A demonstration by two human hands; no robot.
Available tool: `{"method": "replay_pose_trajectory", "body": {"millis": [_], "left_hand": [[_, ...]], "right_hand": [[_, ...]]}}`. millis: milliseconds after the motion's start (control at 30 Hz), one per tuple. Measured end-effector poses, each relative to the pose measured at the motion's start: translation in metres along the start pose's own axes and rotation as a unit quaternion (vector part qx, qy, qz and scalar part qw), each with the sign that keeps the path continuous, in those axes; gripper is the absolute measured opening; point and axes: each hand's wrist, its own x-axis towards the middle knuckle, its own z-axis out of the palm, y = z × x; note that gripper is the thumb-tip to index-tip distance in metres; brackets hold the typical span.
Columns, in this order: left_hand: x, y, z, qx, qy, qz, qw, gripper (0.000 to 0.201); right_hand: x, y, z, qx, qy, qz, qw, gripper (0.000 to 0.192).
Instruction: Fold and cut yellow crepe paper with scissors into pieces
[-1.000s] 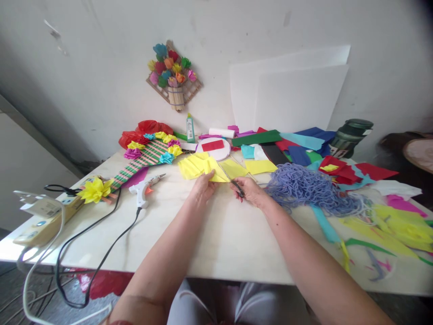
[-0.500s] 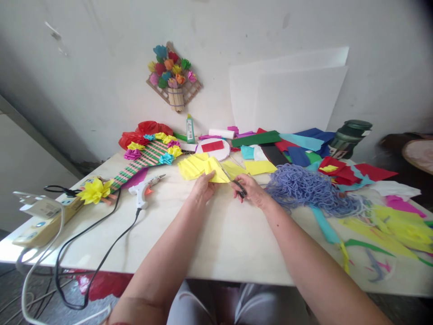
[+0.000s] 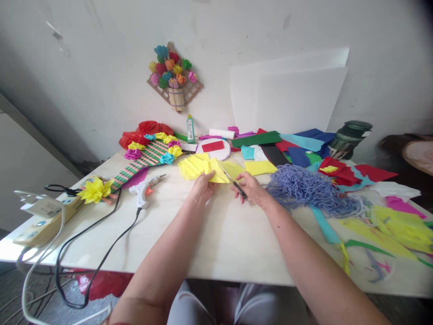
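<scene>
My left hand point(image 3: 203, 187) is closed on a piece of yellow crepe paper point(image 3: 219, 174), thumb on top near its lower edge. Black-handled scissors point(image 3: 241, 190) are in my right hand point(image 3: 251, 188), their blades pointing up and left against the right side of that piece. Pleated yellow paper point(image 3: 193, 166) lies just behind my left hand. Beyond the scissors rests a flat yellow sheet point(image 3: 260, 167). Whether the blades are cutting through the paper I cannot tell.
Blue-violet yarn point(image 3: 304, 189) is heaped to the right, with coloured paper scraps around it. On the left are a glue gun point(image 3: 144, 190), a power strip point(image 3: 50, 221) with cords, and a flower-trimmed woven piece point(image 3: 145, 158). A dark green bottle point(image 3: 350, 140) stands at the back right.
The scissors' handles have come closer together in my right hand. My left hand and the yellow paper stay nearly in place.
</scene>
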Motion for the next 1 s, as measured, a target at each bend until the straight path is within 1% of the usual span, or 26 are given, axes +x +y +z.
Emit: {"method": "replay_pose_trajectory", "body": {"millis": [67, 133, 267, 433, 567, 633, 767, 1000], "left_hand": [[-0.001, 0.001, 0.000, 0.001, 0.005, 0.004, 1.000, 0.032], [-0.001, 0.002, 0.000, 0.007, 0.009, 0.005, 1.000, 0.031], [-0.001, 0.002, -0.002, 0.022, 0.000, 0.005, 1.000, 0.033], [0.000, 0.001, -0.003, 0.022, -0.005, 0.002, 1.000, 0.040], [0.000, 0.001, -0.005, 0.023, -0.021, -0.002, 1.000, 0.044], [-0.001, 0.001, -0.005, 0.025, -0.030, -0.005, 0.999, 0.045], [-0.003, 0.003, -0.004, 0.022, -0.043, -0.018, 0.999, 0.043], [-0.005, 0.005, -0.002, 0.019, -0.052, -0.033, 0.998, 0.039]], "right_hand": [[0.000, 0.000, -0.001, -0.010, -0.006, -0.009, 1.000, 0.055], [-0.001, 0.000, -0.002, -0.014, -0.025, -0.022, 0.999, 0.060], [-0.002, -0.001, -0.004, -0.012, -0.058, -0.029, 0.998, 0.052], [-0.001, 0.002, -0.007, 0.009, -0.071, -0.015, 0.997, 0.049], [0.001, 0.007, -0.010, 0.018, -0.115, -0.012, 0.993, 0.036], [0.002, 0.010, -0.012, 0.020, -0.129, -0.020, 0.991, 0.033], [0.001, 0.011, -0.013, 0.019, -0.134, -0.032, 0.990, 0.033], [0.002, 0.010, -0.010, 0.029, -0.134, -0.046, 0.989, 0.027]]}}
